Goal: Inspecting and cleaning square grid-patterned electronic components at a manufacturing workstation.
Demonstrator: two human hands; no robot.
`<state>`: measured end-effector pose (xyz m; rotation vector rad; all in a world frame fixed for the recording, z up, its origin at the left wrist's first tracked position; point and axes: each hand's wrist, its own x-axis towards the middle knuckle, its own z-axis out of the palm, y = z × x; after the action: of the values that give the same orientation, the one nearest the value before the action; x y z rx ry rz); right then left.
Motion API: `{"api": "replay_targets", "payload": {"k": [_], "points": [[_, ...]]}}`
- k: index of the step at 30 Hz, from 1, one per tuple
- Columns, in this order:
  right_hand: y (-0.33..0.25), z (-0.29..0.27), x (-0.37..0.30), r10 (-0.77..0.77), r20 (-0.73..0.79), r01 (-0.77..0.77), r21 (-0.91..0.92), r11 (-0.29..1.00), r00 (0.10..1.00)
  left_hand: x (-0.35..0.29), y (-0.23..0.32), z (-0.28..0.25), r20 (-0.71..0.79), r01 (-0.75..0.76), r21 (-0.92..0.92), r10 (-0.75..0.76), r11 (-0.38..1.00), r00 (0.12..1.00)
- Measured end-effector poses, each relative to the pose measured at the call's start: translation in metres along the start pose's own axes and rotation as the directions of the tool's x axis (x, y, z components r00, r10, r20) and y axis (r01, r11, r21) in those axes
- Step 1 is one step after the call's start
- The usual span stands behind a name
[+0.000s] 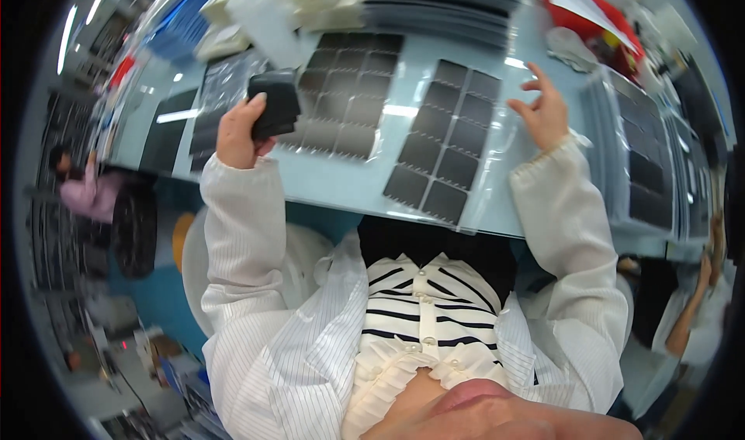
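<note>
My left hand [242, 132] is wrapped round a small stack of dark rectangular cards [276, 101], held above the table at the left. To the right, my right hand [545, 114] hangs over the table with its fingers apart and nothing visible in them. Between the hands lies a clear plastic pocket sheet [446, 139] with two columns of dark rectangles. Beside it, nearer my left hand, another such sheet [347, 95] lies flat, with several rows of dark rectangles. My right hand is apart from the nearer sheet, just past its right edge.
Thick stacks of sheets stand at the back [442, 4] and at the right [632, 157]. A red container [591, 13] with paper is at the back right. Left of my left hand lie glossy plastic-covered sheets [225, 87]. Other people are at both sides, one in pink [89, 192].
</note>
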<state>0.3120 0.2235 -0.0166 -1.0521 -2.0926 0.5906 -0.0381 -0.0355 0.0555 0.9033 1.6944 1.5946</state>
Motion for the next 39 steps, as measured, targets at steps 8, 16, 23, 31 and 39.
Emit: {"api": "replay_targets", "payload": {"k": [8, 16, 23, 31, 39], "points": [[-0.016, -0.003, 0.014, -0.025, 0.130, 0.005, 0.149, 0.989, 0.991, -0.120, -0.080, -0.167, -0.752, -0.062, -0.147, -0.071, 0.987, 0.655], [0.009, -0.004, 0.023, 0.291, 0.453, -0.473, 0.363, 0.803, 0.843, -0.132, -0.199, -0.205, -0.611, 0.072, -0.621, -0.540, 0.780, 0.579], [0.004, -0.009, 0.002, 0.229, 0.462, -0.396, 0.305, 0.866, 0.857, -0.019, -0.222, -0.183, -0.679, 0.169, -0.467, -0.474, 0.868, 0.560], [-0.021, -0.026, -0.036, 0.266, 0.461, -0.443, 0.332, 0.833, 0.847, -0.001, -0.257, -0.202, -0.806, 0.065, -0.386, -0.371, 0.920, 0.461], [-0.020, -0.027, -0.045, 0.248, 0.414, -0.388, 0.299, 0.872, 0.876, -0.019, -0.139, -0.225, -0.676, -0.044, 0.718, 0.711, 0.695, 0.193]]}}
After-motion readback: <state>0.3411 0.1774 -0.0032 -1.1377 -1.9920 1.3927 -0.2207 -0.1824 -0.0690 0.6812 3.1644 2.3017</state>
